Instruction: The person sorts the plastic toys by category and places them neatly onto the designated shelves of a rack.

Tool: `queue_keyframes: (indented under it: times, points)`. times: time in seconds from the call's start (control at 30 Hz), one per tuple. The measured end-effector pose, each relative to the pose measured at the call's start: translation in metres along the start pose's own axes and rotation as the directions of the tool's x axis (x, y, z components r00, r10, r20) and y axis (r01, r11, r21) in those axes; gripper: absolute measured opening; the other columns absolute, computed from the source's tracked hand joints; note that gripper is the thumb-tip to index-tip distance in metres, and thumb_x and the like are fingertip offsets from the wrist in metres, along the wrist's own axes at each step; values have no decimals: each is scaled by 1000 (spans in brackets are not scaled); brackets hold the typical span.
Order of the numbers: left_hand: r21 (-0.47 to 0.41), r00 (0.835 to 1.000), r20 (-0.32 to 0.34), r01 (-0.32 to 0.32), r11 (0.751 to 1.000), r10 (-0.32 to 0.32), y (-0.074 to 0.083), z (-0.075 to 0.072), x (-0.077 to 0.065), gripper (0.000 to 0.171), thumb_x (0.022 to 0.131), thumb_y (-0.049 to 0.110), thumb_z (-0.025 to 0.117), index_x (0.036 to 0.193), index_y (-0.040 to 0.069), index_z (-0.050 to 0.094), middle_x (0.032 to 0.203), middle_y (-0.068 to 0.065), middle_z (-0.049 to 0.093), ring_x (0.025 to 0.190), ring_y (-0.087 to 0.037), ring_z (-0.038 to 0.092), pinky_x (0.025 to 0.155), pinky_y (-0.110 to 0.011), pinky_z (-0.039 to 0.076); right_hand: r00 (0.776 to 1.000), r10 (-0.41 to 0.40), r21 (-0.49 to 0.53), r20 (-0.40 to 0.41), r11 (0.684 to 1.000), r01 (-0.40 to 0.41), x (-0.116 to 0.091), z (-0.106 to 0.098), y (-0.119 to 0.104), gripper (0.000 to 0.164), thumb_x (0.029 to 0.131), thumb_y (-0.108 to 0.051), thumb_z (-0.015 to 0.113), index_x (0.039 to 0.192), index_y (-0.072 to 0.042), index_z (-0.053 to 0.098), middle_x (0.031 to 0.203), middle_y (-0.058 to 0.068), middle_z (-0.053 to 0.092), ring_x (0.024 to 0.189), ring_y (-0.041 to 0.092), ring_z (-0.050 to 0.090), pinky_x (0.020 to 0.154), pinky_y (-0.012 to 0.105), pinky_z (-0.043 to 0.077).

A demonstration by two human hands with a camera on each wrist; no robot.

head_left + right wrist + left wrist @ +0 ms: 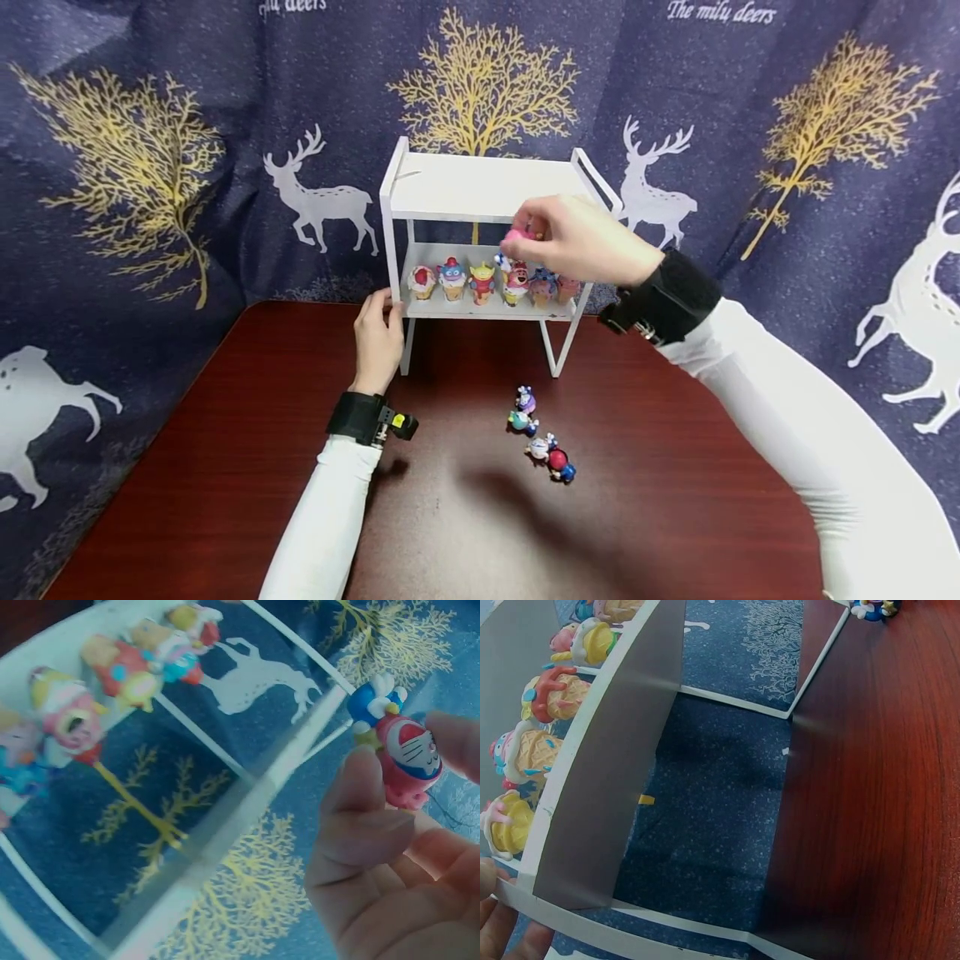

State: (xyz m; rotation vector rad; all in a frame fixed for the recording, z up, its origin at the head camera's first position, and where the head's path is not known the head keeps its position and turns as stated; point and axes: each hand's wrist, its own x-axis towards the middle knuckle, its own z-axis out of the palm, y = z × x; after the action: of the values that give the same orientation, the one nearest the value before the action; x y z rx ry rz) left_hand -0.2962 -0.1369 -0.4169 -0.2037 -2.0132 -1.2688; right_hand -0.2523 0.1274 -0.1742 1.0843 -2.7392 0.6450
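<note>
Left grip (378,340) holds white-framed rack (480,179) by side; right grip (577,240) pinches pink-blue cartoon figurine (411,754), unplaced. Below right grip: six multicoloured cone-shaped figurines (482,285) shelved; lower, four small glossy figurines (538,448) on red-brown table (690,467), likely remaining.

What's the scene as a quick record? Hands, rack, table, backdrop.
left hand: grips the left side of the rack
right hand: pinches a pink-blue toy in the air
rack: white, two shelves, standing on the table
lower shelf: row of six toys
table: dark red-brown; four small toys in front of the rack
backdrop: dark blue, white deer, yellow trees
</note>
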Motion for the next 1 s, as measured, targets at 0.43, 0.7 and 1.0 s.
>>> queue_keyframes:
  times: [0.43,0.7,1.0]
  points:
    - [2,1000,0,-3,1000,3,0,0,1,19,97,4,58,114,-5,61,102,-21,60,92,-34,59,77,-43,47,995,85,-73,-47,993,-88,64,-13,-37,16,92,-25,64,82,-13,68,71,4,69,59,18,64,76,26,48]
    - [13,1000,9,4,1000,-4,1,-2,2,19,98,5,58,114,-5,62,101,-20,61,92,-34,58,77,-44,46,987,150,-62,-58,986,-154,111,-10,-54,13,91,-24,67,87,-12,67,76,4,71,60,14,64,71,24,47]
    - [7,1000,11,-20,1000,20,-3,-2,1,20,97,3,59,115,-5,61,100,-20,61,89,-33,60,75,-42,50,971,236,-127,-50,962,-240,156,14,-58,18,88,-23,69,73,-13,66,58,-6,62,51,9,60,70,20,47]
